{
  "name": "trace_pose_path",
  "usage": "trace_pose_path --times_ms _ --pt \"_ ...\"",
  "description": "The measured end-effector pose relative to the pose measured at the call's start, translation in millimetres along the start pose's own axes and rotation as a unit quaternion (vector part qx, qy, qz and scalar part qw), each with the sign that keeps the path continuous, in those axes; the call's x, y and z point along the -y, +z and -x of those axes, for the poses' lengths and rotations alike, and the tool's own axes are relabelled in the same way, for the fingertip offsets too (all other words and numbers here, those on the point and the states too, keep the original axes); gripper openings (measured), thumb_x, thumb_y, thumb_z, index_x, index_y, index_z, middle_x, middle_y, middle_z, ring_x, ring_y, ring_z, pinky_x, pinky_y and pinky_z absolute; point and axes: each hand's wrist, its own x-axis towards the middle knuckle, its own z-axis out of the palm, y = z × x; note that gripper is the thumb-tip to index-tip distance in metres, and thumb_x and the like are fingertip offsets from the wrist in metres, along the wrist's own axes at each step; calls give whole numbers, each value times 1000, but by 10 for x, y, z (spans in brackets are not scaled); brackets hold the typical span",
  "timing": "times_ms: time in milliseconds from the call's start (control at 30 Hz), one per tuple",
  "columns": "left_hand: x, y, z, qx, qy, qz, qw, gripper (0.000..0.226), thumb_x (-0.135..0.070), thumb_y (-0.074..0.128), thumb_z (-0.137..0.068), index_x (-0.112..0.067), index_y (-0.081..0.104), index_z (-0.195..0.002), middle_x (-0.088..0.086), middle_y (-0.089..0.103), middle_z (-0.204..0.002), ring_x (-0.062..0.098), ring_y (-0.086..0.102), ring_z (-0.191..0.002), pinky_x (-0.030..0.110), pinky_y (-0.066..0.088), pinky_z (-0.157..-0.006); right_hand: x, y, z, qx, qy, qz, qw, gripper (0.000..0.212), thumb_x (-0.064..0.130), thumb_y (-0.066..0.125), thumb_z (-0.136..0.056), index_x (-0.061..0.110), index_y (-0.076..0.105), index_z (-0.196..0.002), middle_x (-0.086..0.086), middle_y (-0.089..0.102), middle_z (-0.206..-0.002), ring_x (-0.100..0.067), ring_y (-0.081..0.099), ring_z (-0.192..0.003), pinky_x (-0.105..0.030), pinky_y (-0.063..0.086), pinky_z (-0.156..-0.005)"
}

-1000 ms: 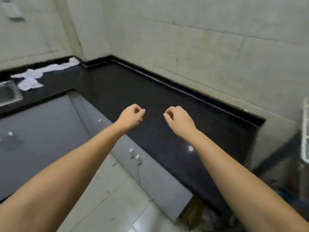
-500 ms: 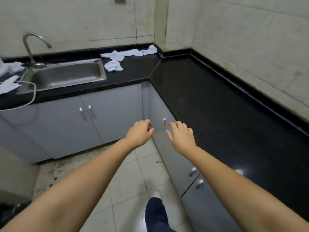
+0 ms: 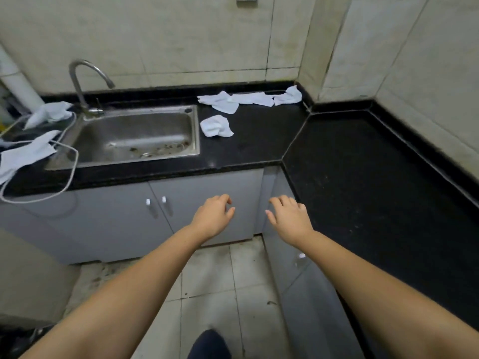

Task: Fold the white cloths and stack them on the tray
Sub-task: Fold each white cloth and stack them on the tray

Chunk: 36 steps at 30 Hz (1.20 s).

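Several crumpled white cloths lie along the back of the black counter, right of the sink. One bunched white cloth sits alone just beside the sink's right rim. More white cloths hang over a wire rack at the far left. My left hand and my right hand are stretched out in front of me, level with the cabinet doors, well short of the cloths. Both hold nothing, with fingers loosely curled. No tray is in view.
A steel sink with a curved faucet is set in the black L-shaped counter. Grey cabinets run below it. A white wire rack overhangs the counter's left end. Tiled floor lies underfoot.
The view has swung left from the bare right counter to the sink and cloths, which now look nearer. Both hands stay held out in front, holding nothing.
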Motion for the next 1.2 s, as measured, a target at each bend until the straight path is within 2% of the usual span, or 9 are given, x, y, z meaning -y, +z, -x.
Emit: trace_pose_path --times_ms 167,367,567,700,833,900,1000,1100,1200 --pt "358 -215 -1082 -10 -6 19 1000 28 -29 49 -94 -11 55 -114 10 61 -109 28 56 -102 42 48 -89 66 72 -1125 2 -3 -9 1000 41 38 36 -100 17 42 -134 -7 48 -133 -27 42 -125 -40 33 -98" --pt "754 -510 -2465 -1 18 -9 1000 23 -28 48 -94 -13 55 -110 8 58 -104 26 55 -98 44 48 -87 204 152 -2587 24 17 -45 999 38 33 39 -99 19 43 -134 -4 47 -133 -25 43 -124 -40 34 -100" --pt "1044 -719 -3488 15 42 -70 997 32 -21 49 -92 -12 51 -123 10 52 -123 28 47 -115 41 42 -96 372 231 -3738 55 15 -69 996 29 24 40 -98 17 53 -123 -5 51 -127 -25 46 -119 -40 37 -95" --pt "1189 -651 -3841 41 48 -107 992 37 -19 48 -92 -13 46 -128 8 48 -130 27 46 -119 42 42 -95 467 385 -4205 54 14 -85 995 32 20 42 -97 15 49 -127 -7 47 -130 -27 43 -119 -40 38 -93" --pt "1284 -535 -3993 80 53 -129 987 45 -20 52 -91 -16 41 -134 5 45 -136 25 43 -123 38 41 -96 477 544 -4387 61 16 -78 995 40 24 48 -95 20 44 -135 -4 44 -135 -26 40 -123 -38 35 -94" --pt "1264 -526 -4045 69 67 -159 983 37 -19 50 -91 -17 46 -128 4 50 -128 24 46 -118 35 38 -91 462 558 -4428 52 16 -59 997 36 25 48 -95 22 48 -131 -5 46 -130 -26 41 -120 -37 34 -93" --pt "1159 -528 -4067 84 69 -156 982 23 -17 47 -91 -20 58 -110 2 58 -115 23 51 -109 34 35 -92 389 519 -4414 57 16 -60 996 29 23 45 -94 17 53 -121 -8 49 -123 -26 44 -115 -37 35 -92" --pt "983 -531 -4011 84 68 -104 989 19 -16 47 -89 -16 65 -97 4 62 -101 23 57 -96 35 44 -85 179 348 -4240 44 65 -185 980 18 20 48 -91 11 55 -105 -9 56 -106 -27 50 -102 -37 39 -83" --pt "630 -629 -3950 68 21 88 994 12 -14 46 -90 -12 58 -90 -1 59 -81 17 56 -76 29 44 -64 -199 49 -3928 4 144 -381 913 5 14 51 -89 14 52 -94 -6 59 -85 -20 54 -78 -32 42 -68"
